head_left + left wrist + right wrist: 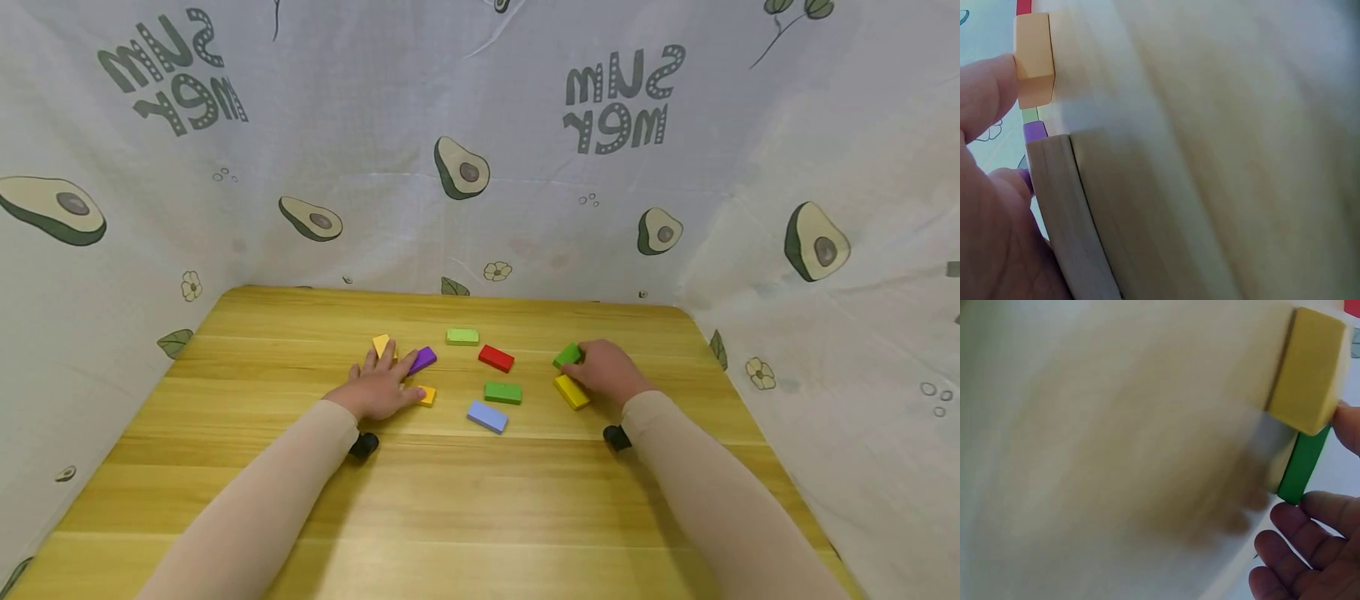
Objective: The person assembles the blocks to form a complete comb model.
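Green block in the right hand, left hand spread wide

Sitting on the counter, over to the right: the green block. Pinched there by the right hand, with the thumb at one end and the pointer finger at the other. Other fingers of that hand bent and close together. Just beside the green block, a bit nearer: a yellow block, right by the thumb. Cannot tell if touching the thumb or not.

Over to the left: the left hand, palm down, fingers straight and apart. Thumb tip on an orange block. Pointer finger right by a purple block. Partly covered by the next finger, a pale orange block. Close to the palm in the left wrist view, a plain wood block.

In the middle, between the two hands, four more in a loose bunch. Farthest back, a light green block. A little nearer and to the right, a red block. Nearer again, a middle green block, lying flat. Nearest of all, a blue block, turned a bit slanted.

On both arms, long tan sleeves. All around the back and sides, a white cloth with avocados, flowers and the word "summer" printed backward.
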### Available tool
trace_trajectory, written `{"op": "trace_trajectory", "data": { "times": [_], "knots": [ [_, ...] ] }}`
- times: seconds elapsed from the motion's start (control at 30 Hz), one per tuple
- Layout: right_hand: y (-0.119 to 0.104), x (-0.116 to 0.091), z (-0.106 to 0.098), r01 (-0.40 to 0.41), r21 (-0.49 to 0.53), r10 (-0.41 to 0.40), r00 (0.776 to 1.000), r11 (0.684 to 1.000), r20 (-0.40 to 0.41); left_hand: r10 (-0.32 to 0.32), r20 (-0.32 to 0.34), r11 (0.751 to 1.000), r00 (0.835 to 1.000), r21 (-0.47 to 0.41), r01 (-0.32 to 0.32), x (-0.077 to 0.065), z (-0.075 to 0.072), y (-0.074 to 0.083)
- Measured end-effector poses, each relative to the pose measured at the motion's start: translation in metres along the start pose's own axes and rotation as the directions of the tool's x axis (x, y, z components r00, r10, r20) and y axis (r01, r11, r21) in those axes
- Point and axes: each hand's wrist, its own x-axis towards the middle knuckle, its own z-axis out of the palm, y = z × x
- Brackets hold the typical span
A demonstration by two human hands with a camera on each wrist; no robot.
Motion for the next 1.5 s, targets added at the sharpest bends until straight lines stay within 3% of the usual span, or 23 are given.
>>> {"op": "trace_trajectory", "data": {
  "times": [0.3, 0.5, 0.63, 0.93, 1.17, 1.37, 1.5],
  "knots": [
    [-0.003, 0.014, -0.003, -0.007, 0.049, 0.006, 1.000, 0.999, 0.020, -0.014, -0.001, 1.000, 1.000, 0.001, 0.014, 0.002, 0.000, -0.001],
    [-0.007, 0.028, -0.004, 0.042, 0.131, -0.045, 0.999, 0.990, 0.024, -0.009, 0.002, 1.000, 1.000, -0.007, 0.009, 0.003, 0.002, -0.003],
    [-0.021, 0.042, -0.007, 0.072, 0.178, -0.077, 0.997, 0.981, 0.023, -0.012, -0.004, 1.000, 1.000, -0.007, 0.012, 0.003, 0.002, -0.005],
    [-0.062, 0.080, -0.003, 0.244, 0.052, -0.244, 0.970, 0.968, 0.006, -0.024, -0.007, 1.000, 1.000, -0.019, 0.024, 0.006, 0.004, -0.007],
    [-0.084, 0.093, 0.002, 0.273, 0.027, -0.274, 0.961, 0.962, 0.048, -0.039, -0.008, 0.999, 0.999, -0.026, 0.039, 0.006, 0.006, -0.004],
    [-0.092, 0.093, 0.006, 0.314, 0.058, -0.317, 0.947, 0.948, 0.056, -0.038, -0.015, 0.998, 0.999, -0.041, 0.037, 0.007, 0.007, -0.005],
    [-0.094, 0.093, 0.007, 0.301, 0.081, -0.307, 0.950, 0.950, 0.063, -0.041, -0.023, 0.998, 0.999, -0.050, 0.039, 0.009, 0.008, -0.006]
  ]
}}
